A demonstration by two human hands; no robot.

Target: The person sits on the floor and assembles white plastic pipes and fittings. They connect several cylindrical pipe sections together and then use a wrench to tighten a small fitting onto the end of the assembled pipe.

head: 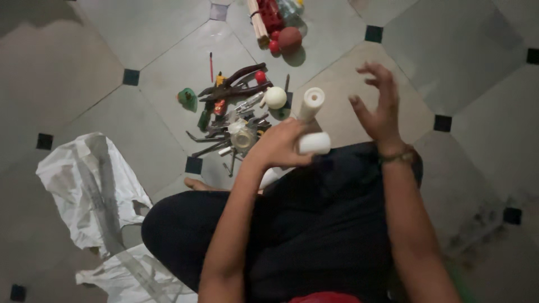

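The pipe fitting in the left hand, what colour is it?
White. The pipe fitting in the left hand shows best in the head view.

The scene is dim, with a flat greenish-grey cast over the tiled floor (168, 50). Light is soft and seems to fall from above and slightly ahead, since the brown ball (290, 38) throws a short shadow below it. The top left corner darkens into shade. The white pipe fitting (310, 120) and the white sack (90, 185) are the brightest patches (neither quite blown out). The right hand (377, 106) is smeared by motion blur; the left hand (279, 144) is softer than sharp. Fine grain and compression muddy the dark trousers (320, 224) and the tool pile (233, 120).
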